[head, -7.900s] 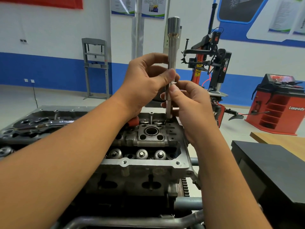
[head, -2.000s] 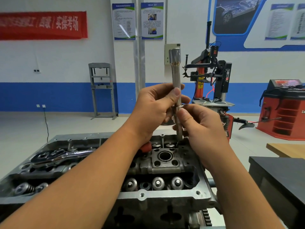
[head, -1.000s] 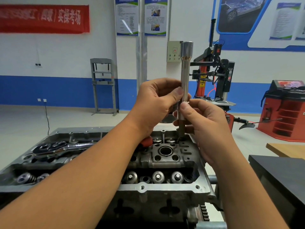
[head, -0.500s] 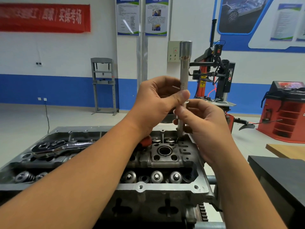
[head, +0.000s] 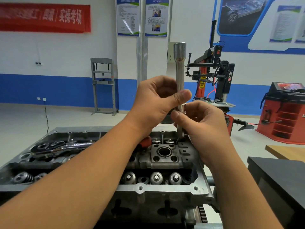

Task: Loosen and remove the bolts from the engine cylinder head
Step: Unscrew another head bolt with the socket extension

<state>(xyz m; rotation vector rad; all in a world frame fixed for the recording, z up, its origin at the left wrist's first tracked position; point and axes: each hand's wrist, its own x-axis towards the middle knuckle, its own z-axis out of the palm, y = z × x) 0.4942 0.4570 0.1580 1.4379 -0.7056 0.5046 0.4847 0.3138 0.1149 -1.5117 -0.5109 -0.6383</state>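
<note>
Upright long socket tool (head: 179, 66) stands at far right corner of cylinder head (head: 165, 162), lower tip in bolt recess; bolt itself hidden, possibly under tip. Left hand (head: 158, 103) pinches shaft midway, thumb in front. Right hand (head: 203, 123) grips shaft just below. Ratchet wrench (head: 56, 147) lies on head's left side.

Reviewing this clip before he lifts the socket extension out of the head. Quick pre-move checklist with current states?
1. Left hand holds the socket extension: ok.
2. Right hand pinches the lower shaft: ok.
3. Extension stands near upright over the cylinder head: ok.
4. Lower tip seated in its bolt hole: cannot tell, fingers hide it.
5. Bolt attached at the tip: cannot tell.
6. Ratchet wrench rests on the head, apart from both hands: ok.
</note>
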